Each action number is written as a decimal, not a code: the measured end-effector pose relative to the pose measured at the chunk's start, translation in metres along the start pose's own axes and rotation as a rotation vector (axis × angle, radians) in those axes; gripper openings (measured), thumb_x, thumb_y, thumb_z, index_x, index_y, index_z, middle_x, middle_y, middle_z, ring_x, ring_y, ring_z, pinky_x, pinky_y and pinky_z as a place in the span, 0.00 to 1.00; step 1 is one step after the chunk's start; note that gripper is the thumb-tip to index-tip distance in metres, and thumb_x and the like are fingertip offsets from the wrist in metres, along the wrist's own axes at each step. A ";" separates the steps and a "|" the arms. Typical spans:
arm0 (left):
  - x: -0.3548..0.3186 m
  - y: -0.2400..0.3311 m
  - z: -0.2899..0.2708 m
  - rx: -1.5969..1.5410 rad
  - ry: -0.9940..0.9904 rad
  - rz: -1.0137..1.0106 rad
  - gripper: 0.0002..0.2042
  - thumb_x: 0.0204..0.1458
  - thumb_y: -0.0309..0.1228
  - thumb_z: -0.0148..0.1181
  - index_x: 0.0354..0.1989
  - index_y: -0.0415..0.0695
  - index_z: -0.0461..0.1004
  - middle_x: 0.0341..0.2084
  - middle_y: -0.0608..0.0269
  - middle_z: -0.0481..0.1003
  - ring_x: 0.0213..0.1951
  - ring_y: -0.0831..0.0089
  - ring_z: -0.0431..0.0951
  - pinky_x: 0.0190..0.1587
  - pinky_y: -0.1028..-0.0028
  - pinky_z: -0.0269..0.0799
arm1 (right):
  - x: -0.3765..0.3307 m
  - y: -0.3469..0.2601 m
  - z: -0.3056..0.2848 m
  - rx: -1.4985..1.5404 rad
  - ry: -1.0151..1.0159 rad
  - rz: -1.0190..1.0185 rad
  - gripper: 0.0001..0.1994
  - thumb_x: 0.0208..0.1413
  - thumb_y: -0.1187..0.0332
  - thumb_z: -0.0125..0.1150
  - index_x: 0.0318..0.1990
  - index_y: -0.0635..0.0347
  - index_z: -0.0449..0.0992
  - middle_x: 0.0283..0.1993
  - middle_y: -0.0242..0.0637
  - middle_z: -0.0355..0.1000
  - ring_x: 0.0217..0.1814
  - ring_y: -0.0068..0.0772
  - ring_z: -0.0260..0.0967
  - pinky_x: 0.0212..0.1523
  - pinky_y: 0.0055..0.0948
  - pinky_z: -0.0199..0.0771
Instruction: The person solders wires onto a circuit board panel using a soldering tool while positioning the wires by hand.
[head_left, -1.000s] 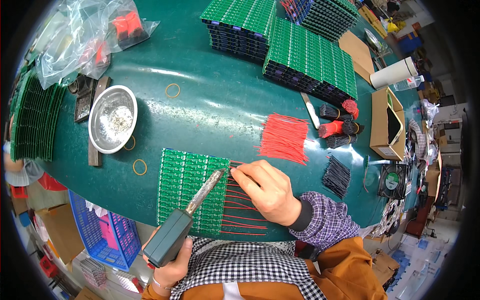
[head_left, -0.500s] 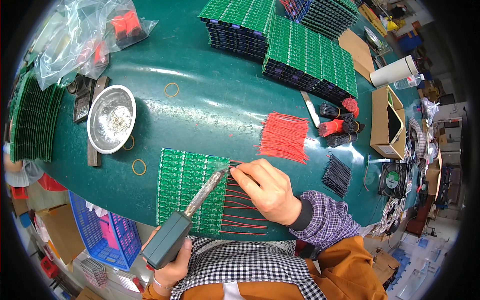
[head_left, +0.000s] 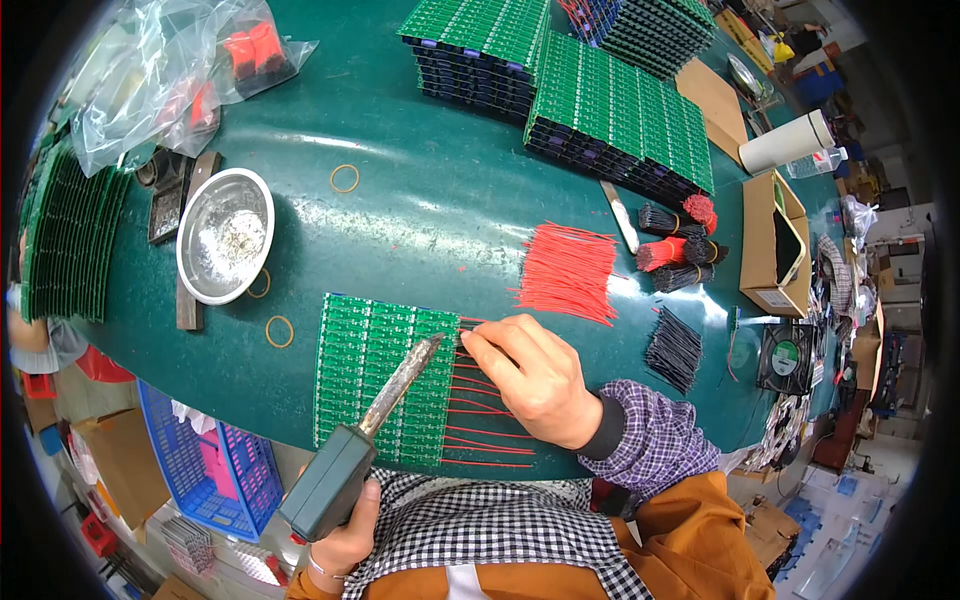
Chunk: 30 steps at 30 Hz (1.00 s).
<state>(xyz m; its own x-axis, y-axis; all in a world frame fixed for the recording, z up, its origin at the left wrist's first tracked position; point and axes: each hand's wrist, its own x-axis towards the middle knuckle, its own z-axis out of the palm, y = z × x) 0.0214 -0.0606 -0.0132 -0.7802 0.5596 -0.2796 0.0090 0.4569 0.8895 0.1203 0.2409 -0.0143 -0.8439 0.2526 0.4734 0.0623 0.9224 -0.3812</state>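
While the green table [head_left: 420, 230] fills most of the view, the work sits at its near edge, just in front of the person. Stacks of green circuit boards [head_left: 600, 100] stand at the far side, well apart from the hands. A clear plastic bag [head_left: 160, 70] lies at the far left, and a metal bowl [head_left: 224, 236] rests left of centre with rubber bands [head_left: 279, 331] near it. A flat green board [head_left: 385, 378] lies on the table at the near edge, between the two hands. A loose pile of red wires [head_left: 568, 272] lies beyond the right hand, not touching it; bundles of black wires [head_left: 675, 345] lie further right.

Left hand [head_left: 345, 535]: fingers clenched around the dark handle of a soldering iron [head_left: 365, 445], low in the view, off the table edge. The iron slants up and to the right across the board; its tip [head_left: 434, 342] ends near the board's right edge, just beside the right fingertips.

Right hand [head_left: 535, 378]: fingers pinched together on a thin red wire [head_left: 470, 322] at the board's right edge. Fingertips [head_left: 472, 340] rest at the board's top right corner. More red wires [head_left: 480, 420] stick out from that edge, passing under the hand toward the right.
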 end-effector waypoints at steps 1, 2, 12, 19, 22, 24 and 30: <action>0.000 0.003 0.000 -0.036 0.007 -0.019 0.17 0.54 0.24 0.71 0.50 0.32 0.78 0.41 0.53 0.80 0.39 0.61 0.80 0.45 0.65 0.76 | 0.000 0.000 0.000 0.002 0.010 -0.005 0.17 0.43 0.77 0.66 0.44 0.70 0.82 0.42 0.42 0.78 0.39 0.39 0.78 0.35 0.32 0.81; -0.001 0.004 0.000 -0.037 0.008 -0.019 0.17 0.54 0.24 0.71 0.50 0.32 0.78 0.41 0.53 0.80 0.39 0.61 0.80 0.45 0.65 0.76 | 0.000 0.000 -0.001 0.004 0.020 -0.009 0.17 0.43 0.77 0.66 0.44 0.70 0.82 0.42 0.43 0.78 0.39 0.40 0.79 0.35 0.33 0.81; 0.003 0.005 0.000 0.058 0.025 0.030 0.15 0.48 0.25 0.73 0.45 0.35 0.82 0.36 0.55 0.80 0.33 0.64 0.79 0.37 0.65 0.74 | -0.007 -0.002 0.002 0.043 0.031 -0.034 0.18 0.42 0.77 0.67 0.45 0.70 0.82 0.41 0.42 0.79 0.39 0.40 0.79 0.35 0.32 0.81; 0.006 0.008 0.001 0.066 -0.005 0.034 0.14 0.47 0.27 0.73 0.43 0.37 0.83 0.32 0.55 0.79 0.29 0.63 0.79 0.31 0.67 0.72 | -0.006 -0.003 0.002 0.030 0.024 -0.032 0.17 0.43 0.77 0.67 0.44 0.70 0.83 0.41 0.41 0.78 0.39 0.38 0.79 0.35 0.31 0.81; 0.010 0.011 0.002 0.104 -0.010 0.093 0.13 0.47 0.27 0.72 0.41 0.36 0.83 0.30 0.54 0.79 0.27 0.63 0.79 0.29 0.67 0.72 | -0.006 -0.003 0.002 0.027 0.020 -0.029 0.17 0.43 0.77 0.67 0.44 0.70 0.82 0.41 0.41 0.78 0.39 0.38 0.78 0.35 0.31 0.81; 0.014 0.015 0.005 0.100 -0.003 0.132 0.13 0.47 0.27 0.72 0.41 0.36 0.83 0.30 0.54 0.79 0.27 0.62 0.79 0.29 0.66 0.72 | -0.006 -0.004 0.002 0.026 0.018 -0.026 0.17 0.43 0.78 0.67 0.44 0.71 0.82 0.41 0.42 0.78 0.38 0.38 0.78 0.35 0.31 0.81; 0.016 0.024 0.006 0.096 -0.007 0.150 0.13 0.47 0.26 0.72 0.41 0.35 0.83 0.30 0.53 0.79 0.28 0.61 0.80 0.30 0.65 0.73 | -0.006 -0.004 0.001 0.023 0.007 -0.023 0.18 0.42 0.78 0.67 0.44 0.71 0.82 0.41 0.42 0.78 0.38 0.38 0.78 0.34 0.31 0.81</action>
<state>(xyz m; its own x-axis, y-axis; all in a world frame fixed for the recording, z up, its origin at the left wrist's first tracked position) 0.0130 -0.0365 0.0010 -0.7614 0.6310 -0.1491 0.1852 0.4320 0.8827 0.1244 0.2355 -0.0164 -0.8411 0.2336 0.4878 0.0304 0.9209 -0.3886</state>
